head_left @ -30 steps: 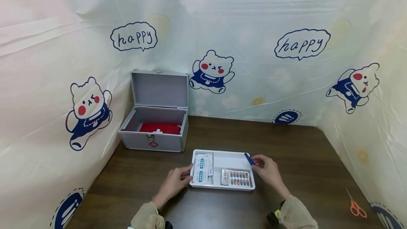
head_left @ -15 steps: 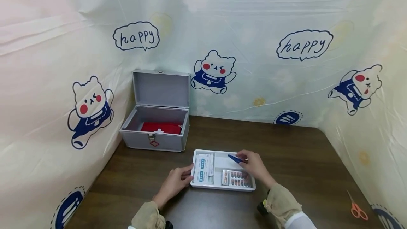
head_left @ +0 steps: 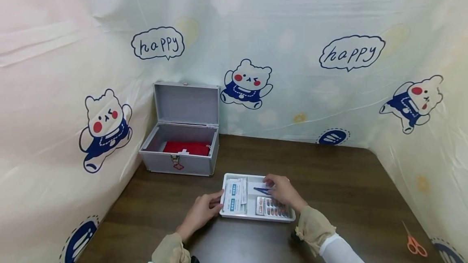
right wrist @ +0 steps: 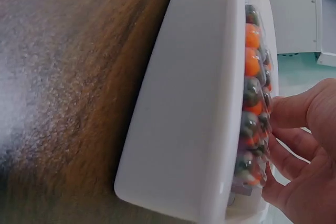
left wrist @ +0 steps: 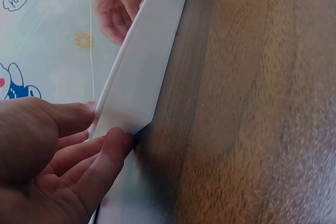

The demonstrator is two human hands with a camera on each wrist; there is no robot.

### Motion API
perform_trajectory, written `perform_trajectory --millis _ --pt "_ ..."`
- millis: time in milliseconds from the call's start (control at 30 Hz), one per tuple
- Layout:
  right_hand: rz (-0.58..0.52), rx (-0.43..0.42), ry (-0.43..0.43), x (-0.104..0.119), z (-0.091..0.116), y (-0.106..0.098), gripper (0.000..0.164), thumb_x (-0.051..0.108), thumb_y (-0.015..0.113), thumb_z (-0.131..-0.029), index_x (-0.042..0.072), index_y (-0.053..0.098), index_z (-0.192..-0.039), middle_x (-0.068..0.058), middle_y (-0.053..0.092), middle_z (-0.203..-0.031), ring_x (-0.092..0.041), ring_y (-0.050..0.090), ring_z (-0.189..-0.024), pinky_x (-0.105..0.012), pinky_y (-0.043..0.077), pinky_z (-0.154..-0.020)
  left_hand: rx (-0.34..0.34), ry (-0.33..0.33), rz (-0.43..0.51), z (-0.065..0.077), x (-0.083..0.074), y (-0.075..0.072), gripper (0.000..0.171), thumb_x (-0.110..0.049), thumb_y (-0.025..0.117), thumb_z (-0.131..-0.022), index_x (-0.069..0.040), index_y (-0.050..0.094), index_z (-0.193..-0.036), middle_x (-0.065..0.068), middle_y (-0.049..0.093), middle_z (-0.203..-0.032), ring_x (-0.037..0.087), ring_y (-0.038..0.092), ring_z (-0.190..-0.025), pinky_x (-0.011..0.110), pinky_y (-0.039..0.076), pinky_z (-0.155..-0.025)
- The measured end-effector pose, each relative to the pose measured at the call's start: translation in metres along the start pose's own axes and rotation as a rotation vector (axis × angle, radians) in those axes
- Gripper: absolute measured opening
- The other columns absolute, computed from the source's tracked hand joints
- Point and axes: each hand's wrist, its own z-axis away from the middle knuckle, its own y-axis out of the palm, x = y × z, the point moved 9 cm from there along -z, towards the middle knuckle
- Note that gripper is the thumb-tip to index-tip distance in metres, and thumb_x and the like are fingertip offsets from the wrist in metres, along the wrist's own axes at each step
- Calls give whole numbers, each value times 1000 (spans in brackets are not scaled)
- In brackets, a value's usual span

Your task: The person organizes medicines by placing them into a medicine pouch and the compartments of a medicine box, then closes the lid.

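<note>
A white tray (head_left: pixel 252 217) with compartments lies on the table. My left hand (head_left: pixel 201 213) holds its left end; in the left wrist view, fingertips (left wrist: pixel 116 139) touch the outer wall near a corner. Over the tray's right part, my right hand (head_left: pixel 284 192) pinches slim blue tweezers (head_left: pixel 261 190), their tapered end pointing left above the back compartment. The right wrist view hides the tweezers behind the fingers and a capsule blister pack (right wrist: pixel 252 103). That pack sits in the front right compartment, while white and blue packets (head_left: pixel 232 198) fill the left one.
An open silver first-aid box (head_left: pixel 179 165) stands at the back left, with a red pouch (head_left: pixel 186 148) bearing a white cross inside. Orange-handled scissors (head_left: pixel 416 245) lie at the table's right. Printed cloth (head_left: pixel 285 72) encloses the table behind and at both sides.
My right hand has carried the tweezers leftward from the tray's back right corner and in over its back compartment. The left hand stays at the tray's left end.
</note>
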Motion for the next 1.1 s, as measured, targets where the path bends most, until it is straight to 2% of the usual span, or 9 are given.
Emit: perform_trajectory --millis 100,200,367,533,633,767,867,967,1100 --pt "-15 -21 24 -5 6 -3 27 2 71 -88 13 70 -113 -1 71 -102 -20 65 -98 -48 56 -92 3 -13 2 3 2 1 56 -13 72 -91 -5 53 -143 20 60 -138 26 70 -109 38 61 -79" --pt "-9 -91 19 -7 14 -12 27 5 72 -88 12 69 -114 -3 71 -105 -20 66 -99 -46 56 -91 -4 -6 9 5 2 1 55 -12 72 -91 -4 53 -142 22 60 -137 26 70 -108 37 62 -77" --pt "-16 -190 29 -15 35 -32 38 7 72 -89 8 64 -126 -9 67 -116 -22 64 -101 -43 57 -87 -9 -2 11 5 3 0 55 -12 72 -91 -4 53 -142 22 61 -137 27 70 -109 37 62 -78" --pt "23 -261 16 -35 62 -52 45 9 72 -89 8 60 -133 -11 63 -125 -26 64 -107 -43 58 -85 -5 2 14 5 7 1 54 -12 71 -92 -3 53 -142 22 62 -135 27 70 -109 37 61 -79" --pt "72 -338 -12 -50 81 -69 45 7 73 -87 5 60 -131 -15 63 -127 -30 64 -109 -45 59 -83 -10 10 13 5 9 1 54 -11 71 -92 -3 53 -142 22 63 -134 26 71 -109 37 61 -79" --pt "160 -436 -31 -75 111 -94 44 1 73 -84 0 61 -127 -22 63 -123 -35 65 -103 -43 59 -73 -7 7 18 6 9 1 54 -13 71 -92 -3 53 -142 22 63 -134 27 71 -108 37 61 -78" --pt "217 -473 -9 -98 133 -111 44 -2 73 -81 -4 61 -124 -27 62 -119 -39 65 -98 -46 57 -69 -4 -7 25 7 9 2 55 -13 72 -91 -2 53 -142 23 63 -134 27 71 -107 38 62 -78" --pt "268 -519 11 -123 154 -129 45 -5 74 -77 -7 61 -120 -31 62 -112 -44 63 -92 -55 55 -69 -8 -6 25 8 8 2 55 -12 72 -91 -1 53 -141 24 63 -133 28 71 -107 38 62 -78" --pt "321 -503 121 -162 180 -153 44 -2 71 -79 -12 57 -120 -40 56 -113 -54 57 -97 -66 48 -76 -15 42 54 9 7 3 53 -10 71 -92 2 53 -140 25 64 -130 29 71 -106 33 62 -74"
